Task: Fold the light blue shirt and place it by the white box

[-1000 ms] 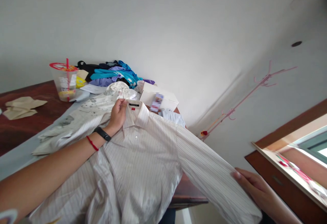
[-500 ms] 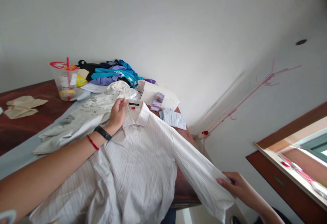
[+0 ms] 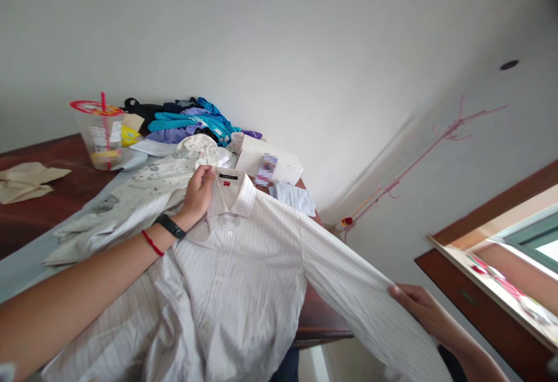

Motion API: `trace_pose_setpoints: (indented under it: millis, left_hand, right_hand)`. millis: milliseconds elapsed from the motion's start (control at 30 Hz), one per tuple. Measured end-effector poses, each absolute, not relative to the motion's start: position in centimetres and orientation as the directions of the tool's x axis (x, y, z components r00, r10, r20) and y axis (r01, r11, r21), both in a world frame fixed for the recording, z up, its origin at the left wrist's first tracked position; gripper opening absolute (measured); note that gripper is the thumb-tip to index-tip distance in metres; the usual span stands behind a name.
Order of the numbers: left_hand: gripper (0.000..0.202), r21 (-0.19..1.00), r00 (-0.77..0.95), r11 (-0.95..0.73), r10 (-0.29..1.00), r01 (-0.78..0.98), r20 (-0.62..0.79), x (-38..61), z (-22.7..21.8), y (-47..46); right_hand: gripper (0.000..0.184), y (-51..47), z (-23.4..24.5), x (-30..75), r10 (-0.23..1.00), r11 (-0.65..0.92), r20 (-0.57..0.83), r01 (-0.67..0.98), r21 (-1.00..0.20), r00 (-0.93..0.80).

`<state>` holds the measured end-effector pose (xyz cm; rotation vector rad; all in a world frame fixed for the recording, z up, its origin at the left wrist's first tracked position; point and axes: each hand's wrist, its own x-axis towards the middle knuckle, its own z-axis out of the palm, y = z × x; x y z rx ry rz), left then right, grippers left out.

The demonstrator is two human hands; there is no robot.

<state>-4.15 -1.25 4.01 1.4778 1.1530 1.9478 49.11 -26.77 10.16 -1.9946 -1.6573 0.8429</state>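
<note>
A pale striped button-up shirt (image 3: 257, 254) is spread out in front of me, its collar at the top and its lower part running off the bottom edge. My left hand (image 3: 199, 193) is closed on the shirt at the left side of the collar, near the dark label. My right hand (image 3: 421, 309) pinches the upper edge of the sleeve on the right and holds it stretched out past the table's edge. Beside my left hand lies another garment, white with grey print (image 3: 152, 187), on the table.
A plastic cup with a red straw (image 3: 102, 138) stands at the left on the dark wooden table (image 3: 26, 219), near brown paper napkins (image 3: 32, 181). Behind are heaped blue and purple clothes (image 3: 192, 123) and a white box (image 3: 283, 164). A pink coat rack (image 3: 410, 164) stands at the right.
My right hand has moved right and slightly up along the sleeve, drawing it straighter. My left hand stays at the collar. The view has shifted slightly to the right.
</note>
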Motion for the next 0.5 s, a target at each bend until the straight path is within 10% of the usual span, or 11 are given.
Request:
trace_pose_setpoints:
  millis: [500]
  left_hand:
    - [0.023, 0.838, -0.304, -0.515, 0.782, 0.179, 0.545, -4.2, 3.4, -0.7]
  right_hand:
    - [0.064, -23.3, 0.1, 52.3, 0.988, -0.139, -0.01, 0.869, -0.474, 0.153]
